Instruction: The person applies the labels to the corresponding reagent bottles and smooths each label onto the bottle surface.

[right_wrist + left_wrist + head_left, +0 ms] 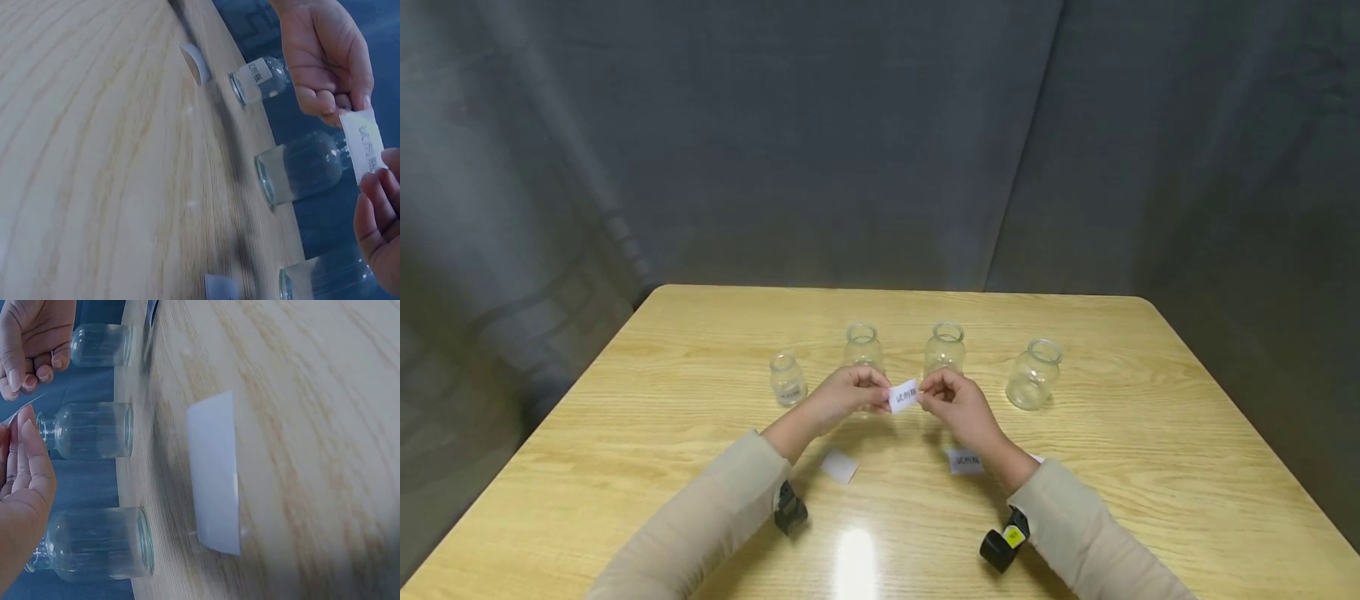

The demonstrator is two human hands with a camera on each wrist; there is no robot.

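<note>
Between both hands, above the table, is a small white paper label point(903, 396) printed with dark characters. My left hand point(848, 397) pinches its left edge between thumb and fingers. At the opposite edge, the fingertips of my right hand point(961, 408) pinch the label. The right wrist view shows the printed face of the label point(364, 144) stretched from one hand to the other. Behind the hands stand two clear glass jars point(862, 343) point(946, 348), their lower parts partly covered by the hands.
A smaller jar point(787, 383) bearing a label stands at the left, and another clear jar point(1033, 377) at the right. A blank-faced paper piece point(839, 467) lies near the left forearm. Below the right hand lies a printed label point(964, 461). Grey curtains point(850, 167) hang behind the table.
</note>
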